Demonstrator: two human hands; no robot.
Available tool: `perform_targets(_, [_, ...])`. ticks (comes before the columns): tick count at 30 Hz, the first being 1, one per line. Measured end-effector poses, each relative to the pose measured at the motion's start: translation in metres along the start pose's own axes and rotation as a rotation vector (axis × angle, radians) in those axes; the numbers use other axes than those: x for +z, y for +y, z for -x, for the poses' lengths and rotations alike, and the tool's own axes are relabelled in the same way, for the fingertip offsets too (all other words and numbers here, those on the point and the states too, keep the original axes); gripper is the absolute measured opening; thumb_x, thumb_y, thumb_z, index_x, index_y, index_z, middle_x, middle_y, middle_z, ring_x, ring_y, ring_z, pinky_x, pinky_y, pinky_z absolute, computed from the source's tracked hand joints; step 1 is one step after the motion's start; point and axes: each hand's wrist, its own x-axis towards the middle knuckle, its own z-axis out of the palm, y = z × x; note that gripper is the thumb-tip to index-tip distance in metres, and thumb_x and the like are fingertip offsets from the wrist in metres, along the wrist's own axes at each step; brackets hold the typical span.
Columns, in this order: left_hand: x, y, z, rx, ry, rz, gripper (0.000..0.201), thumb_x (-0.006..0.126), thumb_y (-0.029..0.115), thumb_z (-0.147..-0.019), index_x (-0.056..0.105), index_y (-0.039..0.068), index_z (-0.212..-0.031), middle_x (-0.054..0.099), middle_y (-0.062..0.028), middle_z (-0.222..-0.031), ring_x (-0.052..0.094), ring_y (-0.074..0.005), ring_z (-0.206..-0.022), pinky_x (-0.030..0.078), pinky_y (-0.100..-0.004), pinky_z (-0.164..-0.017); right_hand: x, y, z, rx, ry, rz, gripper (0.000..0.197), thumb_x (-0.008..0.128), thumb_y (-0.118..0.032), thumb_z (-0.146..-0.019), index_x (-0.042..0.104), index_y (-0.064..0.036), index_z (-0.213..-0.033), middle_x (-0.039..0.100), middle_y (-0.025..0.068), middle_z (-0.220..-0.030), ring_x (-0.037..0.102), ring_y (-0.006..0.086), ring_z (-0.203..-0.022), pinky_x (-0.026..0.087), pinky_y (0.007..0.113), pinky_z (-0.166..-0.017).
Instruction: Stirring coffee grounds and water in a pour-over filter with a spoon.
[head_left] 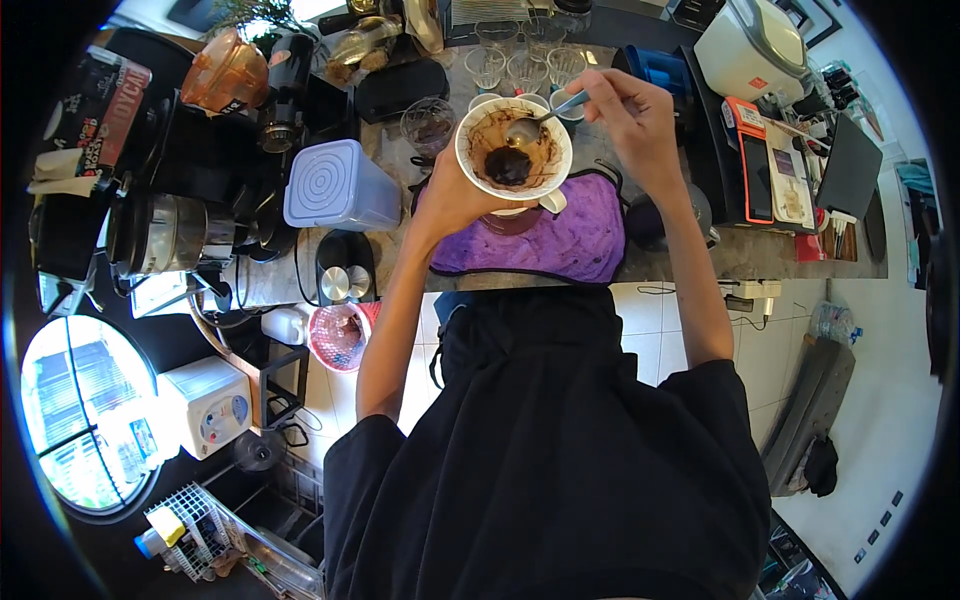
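My left hand is wrapped round the left side of a white cup, held up over a purple cloth at the counter's front edge. Dark brown residue smears the cup's inner wall, with a darker patch at the bottom; its handle points to the lower right. In the pinched fingers of my right hand is a metal spoon, its bowl inside the cup near the far wall. A rounded reddish-brown thing shows partly beneath the cup; I cannot tell what it is.
Several clear glasses stand beyond the cup. A lidded blue-lilac container and a small black scale-like device are to the left. Right of the cloth sits a dark rounded vessel, with an orange-edged device farther right.
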Motion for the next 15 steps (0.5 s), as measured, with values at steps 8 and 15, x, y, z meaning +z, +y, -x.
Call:
perform_targets(8, [0.002, 0.000, -0.001, -0.013, -0.011, -0.010, 0.099, 0.097, 0.018, -0.054, 0.046, 0.001, -0.137, 0.062, -0.0114, -0.129, 0.060, -0.0199, -0.118, 0.047, -0.0355, -0.103, 0.007, 0.018, 0.013, 0.183, -0.121, -0.033, 0.027, 0.059, -0.023, -0.100, 0.074, -0.0027, -0.092, 0.055, -0.0037, -0.066, 0.042, 0.0015, -0.061, 0.030, 0.020, -0.055])
perform_targets(15, [0.002, 0.015, 0.001, 0.015, 0.004, -0.039, 0.095, 0.097, 0.017, -0.056, 0.048, 0.002, -0.136, 0.062, -0.0106, -0.128, 0.060, -0.0194, -0.117, 0.047, -0.0356, -0.103, -0.006, -0.011, 0.006, 0.107, -0.014, -0.118, 0.029, 0.058, -0.024, -0.101, 0.074, -0.0019, -0.092, 0.055, -0.0041, -0.066, 0.044, 0.0019, -0.059, 0.032, 0.021, -0.053])
